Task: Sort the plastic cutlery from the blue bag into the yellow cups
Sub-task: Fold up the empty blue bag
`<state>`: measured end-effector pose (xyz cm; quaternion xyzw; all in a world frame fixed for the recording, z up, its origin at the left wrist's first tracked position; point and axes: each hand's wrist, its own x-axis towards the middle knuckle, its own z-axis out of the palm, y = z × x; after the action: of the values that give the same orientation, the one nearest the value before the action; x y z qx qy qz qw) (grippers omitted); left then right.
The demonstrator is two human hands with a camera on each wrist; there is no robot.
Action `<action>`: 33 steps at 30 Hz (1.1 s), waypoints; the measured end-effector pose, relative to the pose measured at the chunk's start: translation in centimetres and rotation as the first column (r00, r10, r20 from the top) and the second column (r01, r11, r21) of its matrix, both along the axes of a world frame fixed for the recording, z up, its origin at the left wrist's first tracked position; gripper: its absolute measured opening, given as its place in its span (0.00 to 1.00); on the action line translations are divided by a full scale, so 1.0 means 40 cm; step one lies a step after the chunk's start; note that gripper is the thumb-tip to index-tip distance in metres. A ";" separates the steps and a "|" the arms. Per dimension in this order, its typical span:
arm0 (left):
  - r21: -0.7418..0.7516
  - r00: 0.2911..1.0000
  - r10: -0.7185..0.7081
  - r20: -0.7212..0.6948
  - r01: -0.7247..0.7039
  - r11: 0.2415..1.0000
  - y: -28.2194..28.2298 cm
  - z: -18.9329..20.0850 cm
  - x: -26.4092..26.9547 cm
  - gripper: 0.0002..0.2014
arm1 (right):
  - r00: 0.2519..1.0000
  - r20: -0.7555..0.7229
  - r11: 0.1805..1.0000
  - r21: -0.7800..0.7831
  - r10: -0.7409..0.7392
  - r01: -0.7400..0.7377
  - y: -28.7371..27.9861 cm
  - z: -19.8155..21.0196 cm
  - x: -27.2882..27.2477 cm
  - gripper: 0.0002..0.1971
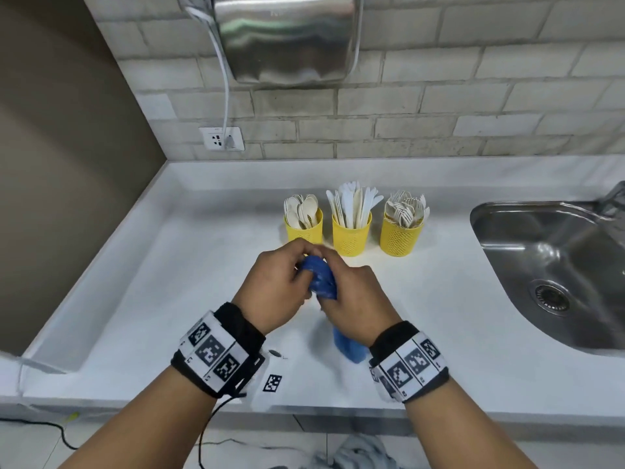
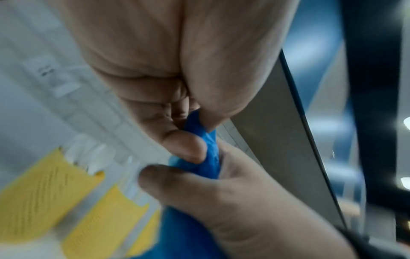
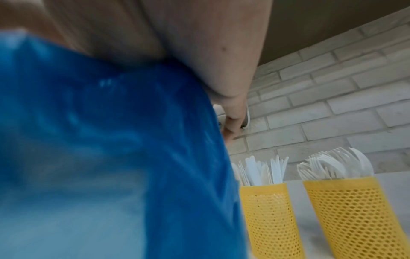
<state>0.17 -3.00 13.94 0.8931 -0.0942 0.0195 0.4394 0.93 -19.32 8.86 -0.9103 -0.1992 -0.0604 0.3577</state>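
Bright, even light; wrist views smeared (head view bowed).

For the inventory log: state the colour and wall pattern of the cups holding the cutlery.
Yellow cups, with a honeycomb mesh of small holes; clearest in the right wrist view.

Both hands hold the crumpled blue bag [image 1: 323, 280] above the white counter [image 1: 169, 265], just in front of the three yellow cups. The left hand [image 1: 277, 286] and the right hand [image 1: 355, 296] curl around it. Behind the bag, the left cup [image 1: 304, 228] holds spoons, the middle cup [image 1: 351, 236] knives, the right cup [image 1: 400, 236] forks.
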 end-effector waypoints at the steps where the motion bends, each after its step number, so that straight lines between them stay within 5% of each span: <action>1: 0.117 0.999 -0.004 0.040 0.000 0.993 0.015 -0.003 0.000 0.13 | 0.999 0.034 0.997 -0.080 -0.013 0.015 -0.004 0.004 0.001 0.19; 4: 0.443 0.999 -0.035 -0.038 0.048 0.895 0.060 -0.015 0.005 0.07 | 0.996 0.082 0.966 -0.256 -0.021 0.041 -0.012 0.022 0.003 0.16; 6: 0.482 0.984 -0.088 -0.154 0.153 0.863 0.078 -0.020 -0.005 0.11 | 0.987 0.154 0.961 -0.261 -0.047 0.086 -0.014 0.028 0.011 0.19; 10: 0.143 0.908 -0.323 -0.268 0.369 0.918 0.081 0.003 -0.050 0.09 | 0.986 0.130 0.985 -0.124 -0.104 0.120 -0.027 0.044 0.022 0.21; 13: -0.044 0.920 -0.376 -0.110 0.374 0.927 0.071 0.025 -0.062 0.04 | 0.999 -0.033 0.999 0.023 -0.030 0.031 -0.007 0.039 0.014 0.23; 17: -0.337 0.964 -0.255 0.073 0.264 0.904 0.052 0.048 -0.060 0.12 | 0.983 -0.179 0.997 0.064 -0.033 0.045 0.075 0.011 -0.010 0.05; 19: -0.401 0.989 -0.107 0.097 0.138 0.906 0.051 0.050 -0.056 0.08 | 0.983 -0.181 1.000 0.022 -0.007 0.011 0.098 0.003 -0.032 0.05; 23: -0.271 0.938 0.256 0.234 -0.190 0.944 0.104 0.015 -0.021 0.04 | 0.982 -0.124 0.984 -0.085 0.143 -0.154 0.084 0.021 -0.069 0.08; 26: -0.012 0.920 0.315 0.232 -0.321 0.947 0.156 0.002 -0.005 0.07 | 0.978 0.061 0.970 -0.151 0.200 -0.189 0.064 0.068 -0.079 0.04; 29: 0.126 0.984 0.176 0.027 -0.178 0.976 0.166 0.008 -0.015 0.08 | 0.946 0.259 0.976 -0.147 0.196 -0.162 0.039 0.119 -0.057 0.13; 31: 0.124 0.996 0.048 -0.073 -0.039 0.991 0.157 0.020 -0.027 0.18 | 0.939 0.290 0.983 -0.087 0.183 -0.165 0.029 0.138 -0.036 0.16; 33: 0.053 0.991 -0.066 -0.116 0.072 0.996 0.144 0.030 -0.039 0.17 | 0.950 0.265 0.985 -0.013 0.168 -0.171 0.027 0.148 -0.023 0.19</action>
<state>-1.39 2.74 15.12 0.9011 -0.1004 -0.0493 0.4189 0.01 -18.23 14.80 -0.8719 -0.3222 -0.1515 0.3361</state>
